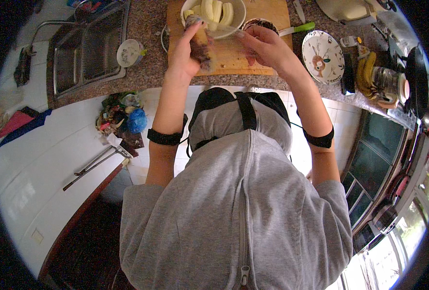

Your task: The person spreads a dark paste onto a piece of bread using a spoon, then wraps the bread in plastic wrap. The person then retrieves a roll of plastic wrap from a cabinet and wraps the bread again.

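My left hand [183, 54] is wrapped around a dark-spotted banana [201, 43], blurred by motion, with brown and yellow patches on it. From its upper end a pale, blurred strip [225, 29] runs across to my right hand [263, 43]; thumb and fingers pinch its end. Whether the strip is peel is too blurred to tell. Behind both hands, a white bowl [242, 14] holds several peeled bananas [216, 11]. It stands on a wooden cutting board [225, 65]. Partly hidden by my right hand is a smaller patterned bowl [259, 22].
Right of the board lie a green-handled knife [303, 27], a rabbit-patterned plate [323, 58], unpeeled bananas [366, 74] and a glass jar [384, 81]. A small white bowl [129, 53] sits beside the double sink [87, 54]. Refuse [122, 112] lies on the floor, lower left.
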A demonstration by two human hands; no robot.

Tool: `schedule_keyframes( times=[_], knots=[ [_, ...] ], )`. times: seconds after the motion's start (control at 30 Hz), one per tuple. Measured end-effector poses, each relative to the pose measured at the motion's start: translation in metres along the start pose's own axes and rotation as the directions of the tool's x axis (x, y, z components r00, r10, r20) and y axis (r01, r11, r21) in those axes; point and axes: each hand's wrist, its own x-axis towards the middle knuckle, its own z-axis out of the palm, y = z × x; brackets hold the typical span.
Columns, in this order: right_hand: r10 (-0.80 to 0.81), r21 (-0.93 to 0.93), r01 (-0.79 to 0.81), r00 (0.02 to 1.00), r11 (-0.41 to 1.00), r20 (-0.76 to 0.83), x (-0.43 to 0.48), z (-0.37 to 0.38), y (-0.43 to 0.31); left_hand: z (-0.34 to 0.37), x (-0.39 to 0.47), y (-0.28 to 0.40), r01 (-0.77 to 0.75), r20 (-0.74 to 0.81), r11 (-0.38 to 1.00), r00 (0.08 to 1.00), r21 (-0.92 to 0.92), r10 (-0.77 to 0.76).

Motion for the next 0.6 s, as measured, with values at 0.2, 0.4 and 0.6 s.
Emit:
schedule_keyframes(
  times=[0.2, 0.4, 0.6],
  knots=[
    [-0.091, -0.070, 0.084, 0.990, 0.994, -0.108, 0.012, 0.009, 0.032, 0.010, -0.010, 0.014, 0.088, 0.354, 0.972, 0.935, -0.217, -0.006],
    [-0.397, -0.403, 0.220, 0.808, 0.889, -0.435, 0.038, 0.037, 0.057, 0.022, -0.013, 0.011, -0.150, 0.170, 0.987, 0.973, -0.062, 0.158],
    [-0.126, 0.182, 0.165, 0.970, 0.969, -0.209, 0.052, 0.022, 0.056, 0.012, -0.007, 0.010, -0.093, 0.038, 0.992, 0.995, -0.080, 0.096]
  ],
)
